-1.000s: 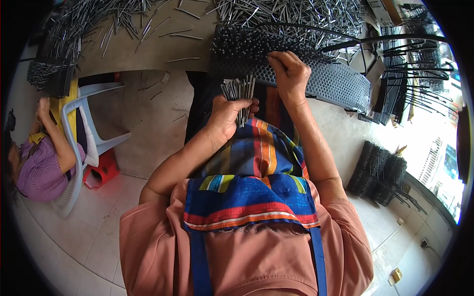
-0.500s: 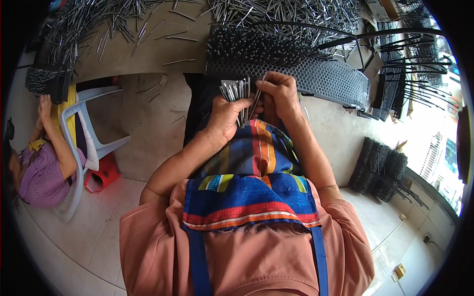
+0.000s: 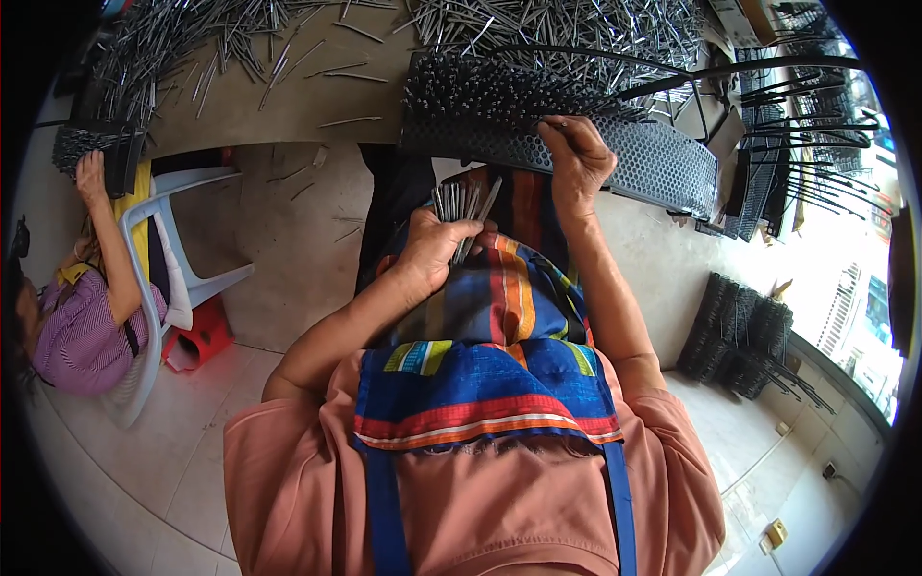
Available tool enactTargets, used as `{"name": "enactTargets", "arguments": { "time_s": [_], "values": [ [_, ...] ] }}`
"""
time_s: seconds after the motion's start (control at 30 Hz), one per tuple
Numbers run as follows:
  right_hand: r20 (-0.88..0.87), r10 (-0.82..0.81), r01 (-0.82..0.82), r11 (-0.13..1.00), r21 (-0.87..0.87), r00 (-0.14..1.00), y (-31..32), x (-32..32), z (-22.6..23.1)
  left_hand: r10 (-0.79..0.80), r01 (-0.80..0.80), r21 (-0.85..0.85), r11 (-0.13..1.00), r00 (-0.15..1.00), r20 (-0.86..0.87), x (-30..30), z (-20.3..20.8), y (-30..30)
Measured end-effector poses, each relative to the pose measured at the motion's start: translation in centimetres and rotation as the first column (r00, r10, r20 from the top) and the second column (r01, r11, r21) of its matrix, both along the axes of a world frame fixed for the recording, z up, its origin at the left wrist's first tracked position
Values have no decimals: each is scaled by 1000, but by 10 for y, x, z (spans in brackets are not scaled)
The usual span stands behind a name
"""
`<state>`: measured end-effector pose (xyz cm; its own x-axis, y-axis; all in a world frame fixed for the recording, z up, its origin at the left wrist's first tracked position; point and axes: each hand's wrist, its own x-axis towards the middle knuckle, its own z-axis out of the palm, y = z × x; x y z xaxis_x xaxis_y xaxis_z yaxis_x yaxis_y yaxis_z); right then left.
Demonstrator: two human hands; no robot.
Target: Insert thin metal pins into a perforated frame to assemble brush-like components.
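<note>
My left hand [image 3: 437, 245] is closed round a bundle of thin silvery metal rods [image 3: 455, 204] above my lap. The rods stick up from the fist, and one leans away to the right. My right hand [image 3: 579, 165] is over a long black perforated rack [image 3: 663, 160], its thumb and fingers pinched on a thin metal rod that the fingers mostly hide. Many dark-tipped rods [image 3: 480, 91] stand packed in the holes along the rack's left and far part. Bare holes show on its near and right part.
Loose rods [image 3: 576, 29] lie heaped behind the rack, with more on the brown table [image 3: 279, 110]. A black bar crosses above the rack. Racks with hooked handles [image 3: 807, 144] stand at right. At left, a co-worker's hand [image 3: 91, 178] touches a smaller rack near a pale blue chair [image 3: 182, 278].
My right hand has moved from the bundle, up and to the right, onto the rack. My left hand keeps the bundle nearly in place. The co-worker's hand has moved up onto the smaller rack.
</note>
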<state>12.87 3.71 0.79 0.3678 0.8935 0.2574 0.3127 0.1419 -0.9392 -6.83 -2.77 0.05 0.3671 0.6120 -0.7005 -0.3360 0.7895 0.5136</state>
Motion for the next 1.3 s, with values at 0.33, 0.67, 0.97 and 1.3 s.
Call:
{"name": "enactTargets", "arguments": {
  "time_s": [0.33,0.67,0.97,1.3],
  "values": [
    [341,18,-13,1000,-15,940,3,-9,16,138,-138,-17,990,988,63,7,3,10],
    [354,-3,39,995,-97,935,12,3,7,152,-151,-8,988,986,68,16,4,20],
    [472,-24,-1,999,54,881,-10,1,0,99,-102,27,994,990,105,17,4,22],
    [917,75,-166,986,-10,393,25,2,22,117,-118,2,993,989,89,14,6,19]
  ]
}}
